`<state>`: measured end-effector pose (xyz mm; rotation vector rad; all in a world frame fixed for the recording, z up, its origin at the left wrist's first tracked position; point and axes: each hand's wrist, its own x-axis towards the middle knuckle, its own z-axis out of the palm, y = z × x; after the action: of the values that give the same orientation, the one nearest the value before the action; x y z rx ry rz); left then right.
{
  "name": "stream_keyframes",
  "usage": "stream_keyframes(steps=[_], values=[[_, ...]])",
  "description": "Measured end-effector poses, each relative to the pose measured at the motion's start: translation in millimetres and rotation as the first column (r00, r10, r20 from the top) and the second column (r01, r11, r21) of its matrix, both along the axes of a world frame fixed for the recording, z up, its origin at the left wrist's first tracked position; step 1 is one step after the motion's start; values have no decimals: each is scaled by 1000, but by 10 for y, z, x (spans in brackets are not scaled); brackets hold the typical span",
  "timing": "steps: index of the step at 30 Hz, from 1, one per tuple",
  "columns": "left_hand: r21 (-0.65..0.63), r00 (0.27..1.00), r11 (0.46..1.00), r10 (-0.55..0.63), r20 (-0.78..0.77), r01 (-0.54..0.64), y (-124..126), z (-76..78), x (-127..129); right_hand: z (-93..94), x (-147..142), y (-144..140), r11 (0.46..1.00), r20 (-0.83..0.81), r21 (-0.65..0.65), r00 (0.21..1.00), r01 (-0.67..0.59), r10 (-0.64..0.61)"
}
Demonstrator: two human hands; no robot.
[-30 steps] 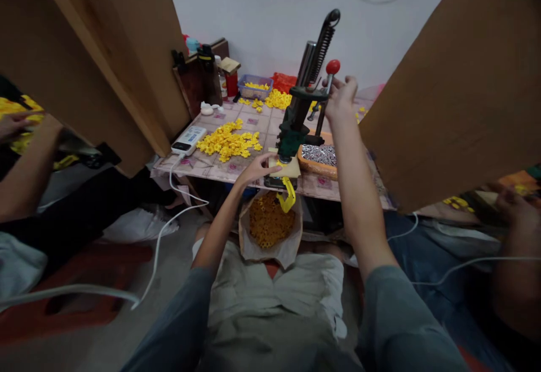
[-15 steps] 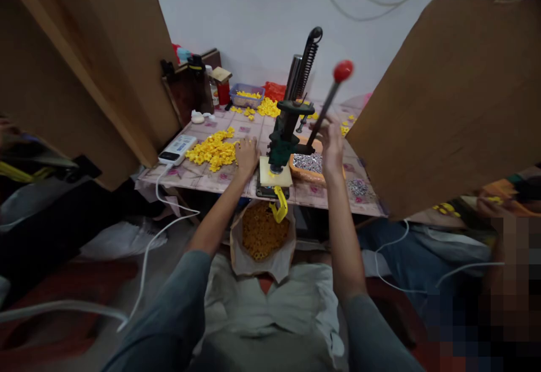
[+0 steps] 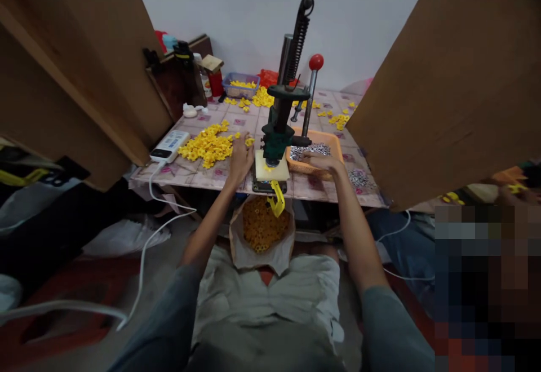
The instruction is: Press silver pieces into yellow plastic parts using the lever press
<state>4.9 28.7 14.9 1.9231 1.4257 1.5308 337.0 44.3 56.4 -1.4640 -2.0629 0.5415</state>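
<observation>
A dark green hand press (image 3: 276, 129) stands on a white block (image 3: 271, 168) at the table's front edge; its lever with a red knob (image 3: 315, 62) is upright and nobody holds it. My left hand (image 3: 240, 159) rests just left of the press, fingers bent over the edge of a pile of small yellow pieces (image 3: 207, 144); whether it holds one is unclear. My right hand (image 3: 322, 162) lies palm down on the near rim of an orange tray (image 3: 333, 138), with its fingers on the silvery small parts (image 3: 308, 150) inside.
A yellow clamp (image 3: 278, 203) hangs below the block over a paper bag of yellow pieces (image 3: 262, 231) in my lap. A white device (image 3: 169, 144) with a cable lies at the table's left. Brown boards (image 3: 443, 79) flank both sides. More yellow pieces and a blue tray (image 3: 240, 84) lie at the back.
My right hand let go of the lever and dropped to the orange tray; the lever swung back upright. My left hand moved from the press block to the yellow pile.
</observation>
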Motion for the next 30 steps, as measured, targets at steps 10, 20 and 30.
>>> stream_keyframes(steps=[10, 20, 30], values=[[0, 933, 964, -258, 253, 266, -279, -74, 4, 2, 70, -31, 985, -298, -166, 950, 41, -90], [-17, 915, 951, -291, 281, 308, -355, -73, -10, -21, 39, -102, 970, -199, 4, 951, 243, -238], [-148, 859, 892, -349, 375, 428, -306, -127, -30, 105, -410, -515, 922, 158, 384, 987, -51, -11]])
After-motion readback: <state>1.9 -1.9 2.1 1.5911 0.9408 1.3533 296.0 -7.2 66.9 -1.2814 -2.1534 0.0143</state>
